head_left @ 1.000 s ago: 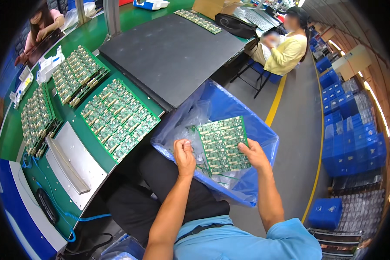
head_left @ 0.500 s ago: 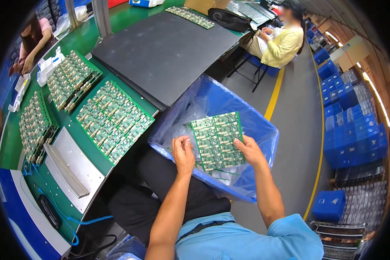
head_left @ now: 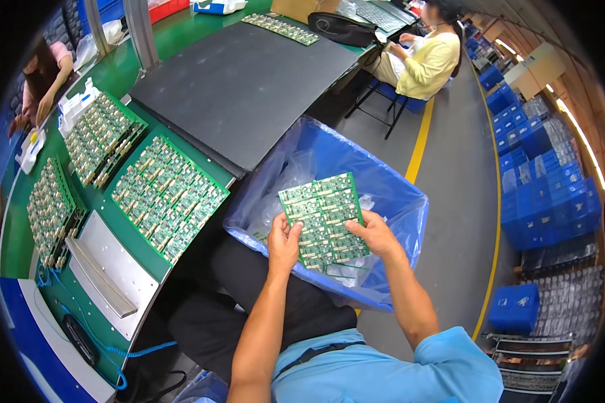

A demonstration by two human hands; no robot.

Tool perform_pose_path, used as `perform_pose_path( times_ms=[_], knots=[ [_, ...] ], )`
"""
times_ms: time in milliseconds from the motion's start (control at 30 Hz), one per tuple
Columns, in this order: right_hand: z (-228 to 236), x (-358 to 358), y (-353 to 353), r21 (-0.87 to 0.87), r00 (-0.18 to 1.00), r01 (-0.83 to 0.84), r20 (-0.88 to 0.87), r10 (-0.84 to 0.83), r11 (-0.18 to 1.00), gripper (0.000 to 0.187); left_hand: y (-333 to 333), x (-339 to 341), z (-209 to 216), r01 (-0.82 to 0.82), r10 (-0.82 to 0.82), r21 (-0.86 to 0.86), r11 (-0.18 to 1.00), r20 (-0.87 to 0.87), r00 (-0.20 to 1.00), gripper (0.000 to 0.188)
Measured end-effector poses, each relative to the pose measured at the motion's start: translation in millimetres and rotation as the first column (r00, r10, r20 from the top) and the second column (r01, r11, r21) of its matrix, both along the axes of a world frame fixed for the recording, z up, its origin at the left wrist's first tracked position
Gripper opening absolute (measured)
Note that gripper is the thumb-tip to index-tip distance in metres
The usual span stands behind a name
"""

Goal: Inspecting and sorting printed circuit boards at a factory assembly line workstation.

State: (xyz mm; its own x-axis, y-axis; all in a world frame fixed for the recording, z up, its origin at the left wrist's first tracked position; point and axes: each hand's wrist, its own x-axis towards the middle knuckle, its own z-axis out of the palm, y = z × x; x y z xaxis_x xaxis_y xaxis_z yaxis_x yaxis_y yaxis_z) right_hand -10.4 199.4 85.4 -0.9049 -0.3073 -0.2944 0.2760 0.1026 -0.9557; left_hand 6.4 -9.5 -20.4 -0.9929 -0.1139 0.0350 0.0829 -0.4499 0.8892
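A green circuit board panel (head_left: pixel 324 218), packed with small components, is held up over a blue bin (head_left: pixel 400 191) lined with clear plastic. My left hand (head_left: pixel 284 243) grips its left edge, thumb on the face. On the opposite edge, my right hand (head_left: pixel 375 235) is closed with its thumb pressed on the board. The fingers behind the panel are hidden. Beneath it, crumpled clear plastic and green board edges show in the bin. To the left, a similar panel (head_left: pixel 170 200) lies on the green bench, beside two stacks of panels, one farther (head_left: pixel 103 138) and one nearer (head_left: pixel 50 211).
A large black mat (head_left: pixel 235 87) covers the bench ahead, with a narrow board strip (head_left: pixel 280 29) at its far edge. Coiled blue cord (head_left: pixel 141 352) hangs off the bench at lower left. A seated person in yellow (head_left: pixel 429 64) is beyond the bin; blue crates (head_left: pixel 551 211) line the right.
My left hand has moved from beside the panel to gripping its left edge. The panel has shifted slightly left, with my right hand still on it. The view has shifted a little.
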Motion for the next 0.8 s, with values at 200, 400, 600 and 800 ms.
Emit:
perform_pose_path(
  times_ms=[200, 400, 600, 800],
  knots=[
    [19.0, 4.5, -13.0, 0.182, 0.990, 0.014, -0.143, 0.012, 0.983, 0.031, 3.8, 4.5, 22.1, -0.484, 0.463, -0.499, 0.719, -0.176, 0.869, 0.040],
    [22.4, 14.3, -35.2, 0.433, 0.889, 0.219, -0.458, 0.004, 0.874, 0.025, 22.9, 1.4, 91.6, -0.400, 0.282, -0.448, 0.800, -0.307, 0.909, 0.012],
    [24.2, 20.8, -52.3, 0.485, 0.860, 0.237, -0.508, 0.050, 0.842, 0.024, 34.6, -4.7, 93.0, -0.319, 0.289, -0.368, 0.874, -0.135, 0.948, 0.009],
    [19.3, 26.6, -55.7, 0.561, 0.811, 0.290, -0.574, 0.112, 0.776, 0.021, 37.0, -3.9, 84.0, -0.206, 0.205, 0.001, 0.978, 0.083, 0.975, 0.010]
  ],
)
